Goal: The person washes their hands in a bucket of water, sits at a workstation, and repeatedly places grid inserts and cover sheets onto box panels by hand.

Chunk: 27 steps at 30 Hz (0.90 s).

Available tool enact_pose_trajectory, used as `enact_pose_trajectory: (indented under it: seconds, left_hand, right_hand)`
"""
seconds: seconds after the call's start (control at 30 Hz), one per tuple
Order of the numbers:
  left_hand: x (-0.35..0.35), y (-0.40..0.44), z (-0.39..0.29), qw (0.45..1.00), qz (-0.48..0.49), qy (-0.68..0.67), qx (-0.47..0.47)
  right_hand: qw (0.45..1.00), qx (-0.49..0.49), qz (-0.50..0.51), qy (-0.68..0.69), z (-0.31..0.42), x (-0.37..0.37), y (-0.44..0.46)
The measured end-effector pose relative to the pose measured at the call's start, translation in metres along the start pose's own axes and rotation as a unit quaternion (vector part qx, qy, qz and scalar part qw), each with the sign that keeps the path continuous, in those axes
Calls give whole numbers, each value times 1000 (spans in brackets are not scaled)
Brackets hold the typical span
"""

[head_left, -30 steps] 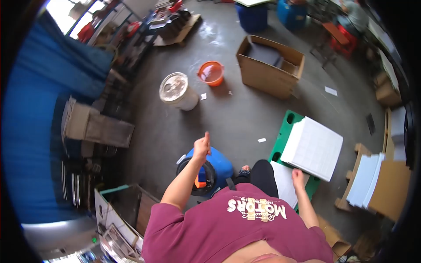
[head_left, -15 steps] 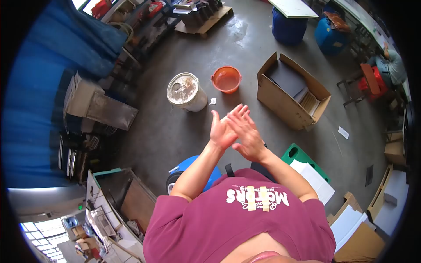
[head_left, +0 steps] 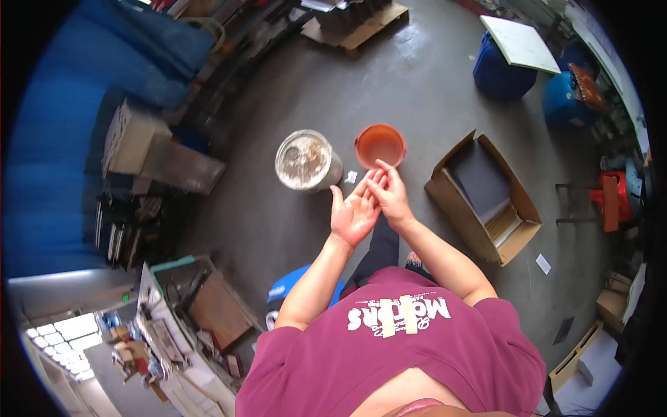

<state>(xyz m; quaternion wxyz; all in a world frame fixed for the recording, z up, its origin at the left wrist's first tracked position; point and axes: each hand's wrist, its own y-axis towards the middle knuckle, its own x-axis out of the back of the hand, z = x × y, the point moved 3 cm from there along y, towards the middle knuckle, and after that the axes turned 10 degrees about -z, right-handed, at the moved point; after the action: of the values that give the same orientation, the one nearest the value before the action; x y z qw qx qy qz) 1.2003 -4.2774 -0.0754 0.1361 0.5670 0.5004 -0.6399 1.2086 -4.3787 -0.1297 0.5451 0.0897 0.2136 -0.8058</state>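
Right hand (head_left: pixel 394 198) has slid off the left palm since the earlier frame and now sits at the left fingertips; the view has swung too, so the green pallet is out of frame and a dark-trousered leg (head_left: pixel 381 244) shows below the hands. Left hand (head_left: pixel 354 217) is palm up, thumb spread wide, other fingers extended close together. Right fingers are partly bent and touch the left ones; can't tell if they pinch anything. Orange bucket (head_left: pixel 368 136) stands on the concrete floor (head_left: pixel 333 83) just past the fingertips, its near rim partly overlapped by the right hand in view. Lidded white pail (head_left: pixel 303 159) stands left of it, lid stained brown, with a paper scrap (head_left: pixel 351 176) between the two. Open cardboard box (head_left: pixel 457 206) is right of the right hand, dark sheets (head_left: pixel 479 179) inside. Blue barrel (head_left: pixel 283 288) is beside the left forearm, mostly hidden. Far right, a white board (head_left: pixel 521 44) lies on a dark blue drum (head_left: pixel 497 75).
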Motion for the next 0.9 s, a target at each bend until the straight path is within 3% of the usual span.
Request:
enact_pose_trajectory:
  seconds: [0.07, 0.13, 0.2, 0.27, 0.33, 0.4, 0.43, 0.47, 0.5, 0.53, 0.6, 0.67, 0.73, 0.8, 0.87, 0.9]
  left_hand:
    - [-5, 38, -19, 1000, 4, -25, 5]
    - [-5, 82, -32, 1000, -10, 10, 11]
    - [-1, 128, -43, 999, -19, 43, 21]
    - [22, 164, -50, 994, -72, 65, 41]
    - [51, 205, -60, 990, -97, 68, 70]
    - [98, 251, -70, 986, -101, 74, 110]
    - [115, 272, -75, 978, -121, 132, 104]
    - [138, 292, -79, 964, -174, 185, 72]
    - [179, 320, -80, 946, -217, 237, 26]
    - [234, 344, -79, 920, -264, 288, -17]
    - [343, 400, -83, 864, -387, 322, 9]
    - [400, 457, -86, 802, -448, 395, -9]
    - [451, 513, -87, 733, -483, 477, -43]
    - [486, 555, -85, 687, -510, 512, -76]
    - [615, 609, -66, 686, -547, 468, -106]
    - [619, 623, -67, 742, -489, 449, -91]
  right_hand:
    - [984, 116, -3, -135, 5, -11, 47]
    - [986, 42, -52, -155, -7, -19, 104]
    - [968, 62, -75, -229, -24, -17, 152]
    - [958, -29, -59, -279, -65, -2, 201]
    - [918, -112, -40, -377, -106, 15, 233]
    - [866, -128, -60, -480, -177, 45, 275]
    - [861, -170, -46, -478, -193, 56, 296]
    - [854, -211, -30, -474, -215, 68, 319]
    - [890, -266, -26, -370, -261, 86, 338]
    - [889, -233, -32, -392, -294, 98, 357]
    - [879, -57, -13, -474, -390, 138, 396]
    - [860, -146, -9, -490, -454, 162, 429]
    - [860, -114, 70, -492, -526, 183, 448]
    - [732, -159, 125, -651, -537, 175, 452]
    - [743, -89, -28, -663, -547, 180, 468]
    - [780, -161, -77, -599, -576, 193, 480]
